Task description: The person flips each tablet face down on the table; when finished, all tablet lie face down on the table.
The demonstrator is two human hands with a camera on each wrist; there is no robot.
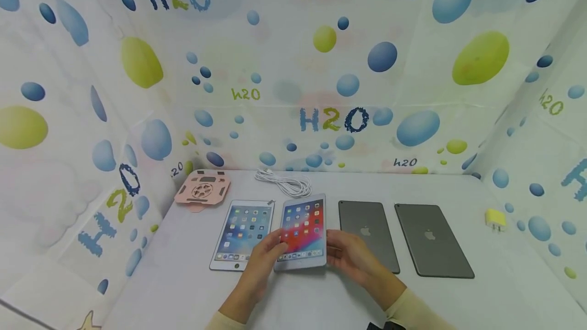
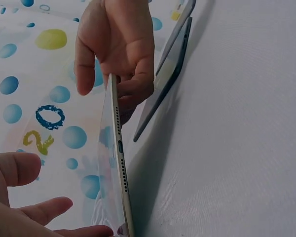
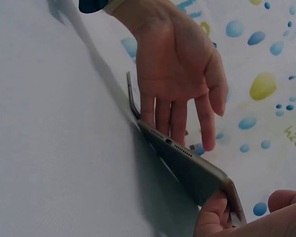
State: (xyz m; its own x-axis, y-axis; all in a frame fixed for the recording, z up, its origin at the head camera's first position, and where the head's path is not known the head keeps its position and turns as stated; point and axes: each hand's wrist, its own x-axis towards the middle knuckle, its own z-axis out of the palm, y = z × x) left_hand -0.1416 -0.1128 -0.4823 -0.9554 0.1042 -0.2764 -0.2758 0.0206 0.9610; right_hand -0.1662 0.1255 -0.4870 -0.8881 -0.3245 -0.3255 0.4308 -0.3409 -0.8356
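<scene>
A tablet with a lit red and blue home screen is tilted, its right side raised off the table. My right hand grips its right edge, fingers curled behind the back. On the left side, my left hand reaches over the tablet's edge with fingers straight. In the right wrist view, the fingertips of that left hand overlap the screen side. The tablet's lower edge, with port and speaker holes, faces the left wrist camera. Beside it lies a second lit tablet with a white frame, partly covered by the left hand.
Two dark grey tablets lie face down at the right. A yellow and white charger plug sits farther right. At the back are a coiled white cable and a pink stand. Patterned curtains enclose the table.
</scene>
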